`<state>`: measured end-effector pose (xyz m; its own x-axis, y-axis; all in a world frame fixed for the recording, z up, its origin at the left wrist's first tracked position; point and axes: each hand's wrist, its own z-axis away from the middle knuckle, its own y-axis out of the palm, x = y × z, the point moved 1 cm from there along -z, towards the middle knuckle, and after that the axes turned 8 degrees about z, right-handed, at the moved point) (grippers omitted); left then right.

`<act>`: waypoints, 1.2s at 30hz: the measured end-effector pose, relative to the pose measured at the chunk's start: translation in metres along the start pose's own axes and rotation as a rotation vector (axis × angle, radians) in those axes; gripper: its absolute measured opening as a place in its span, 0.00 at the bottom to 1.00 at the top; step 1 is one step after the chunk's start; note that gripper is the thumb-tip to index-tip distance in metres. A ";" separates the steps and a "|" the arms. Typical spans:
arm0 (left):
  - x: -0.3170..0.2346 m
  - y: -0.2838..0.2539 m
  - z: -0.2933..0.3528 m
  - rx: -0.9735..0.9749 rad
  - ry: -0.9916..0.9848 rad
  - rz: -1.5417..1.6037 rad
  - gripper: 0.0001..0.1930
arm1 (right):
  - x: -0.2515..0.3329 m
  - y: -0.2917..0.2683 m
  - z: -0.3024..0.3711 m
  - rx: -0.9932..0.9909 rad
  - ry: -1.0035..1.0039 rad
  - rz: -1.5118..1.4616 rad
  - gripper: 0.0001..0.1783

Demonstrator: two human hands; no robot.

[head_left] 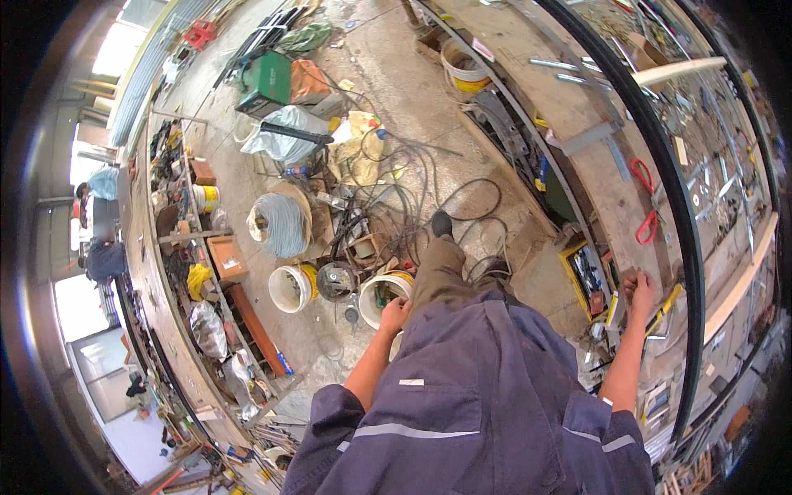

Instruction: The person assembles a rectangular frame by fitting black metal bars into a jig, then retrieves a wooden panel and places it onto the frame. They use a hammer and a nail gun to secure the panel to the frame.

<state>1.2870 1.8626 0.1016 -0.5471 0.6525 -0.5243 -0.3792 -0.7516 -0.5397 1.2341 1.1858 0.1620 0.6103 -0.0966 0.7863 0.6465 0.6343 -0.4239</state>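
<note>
My left hand (394,317) hangs low in front of a white bucket (375,290) that has green things in it. Its fingers are curled in, with nothing showing between them. Out to the right, my right hand (638,294) is at the edge of the wooden workbench (606,177). The fingers there are loosely bent and a little apart, holding nothing I can see. Just beyond this hand lies a pair of red-handled snips (646,202) on the bench. A yellow-handled tool (669,304) is close beside the hand on its right.
Black cables (421,165) snake over the floor ahead, around my foot. Left of them are a coil of grey wire (285,224), another white bucket (290,289) and a green box (266,82). A black metal bar (652,107) crosses above the bench. Cluttered shelving (177,272) runs along the left.
</note>
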 end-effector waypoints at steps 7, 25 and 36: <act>0.048 -0.054 -0.022 -0.127 -0.063 0.007 0.24 | 0.076 0.085 0.039 0.133 -0.083 0.103 0.15; 0.057 -0.286 -0.403 -0.066 -0.130 0.282 0.16 | 0.450 0.585 -0.125 0.065 -0.780 0.999 0.30; 0.094 -0.411 -0.806 -0.406 -0.248 0.564 0.29 | 0.481 0.590 -0.176 0.072 -0.406 1.084 0.20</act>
<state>1.9927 2.3106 -0.2563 -0.7483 0.1005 -0.6557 0.2893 -0.8401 -0.4589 1.9890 1.3786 0.2109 0.6281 0.7691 0.1186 -0.1611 0.2776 -0.9471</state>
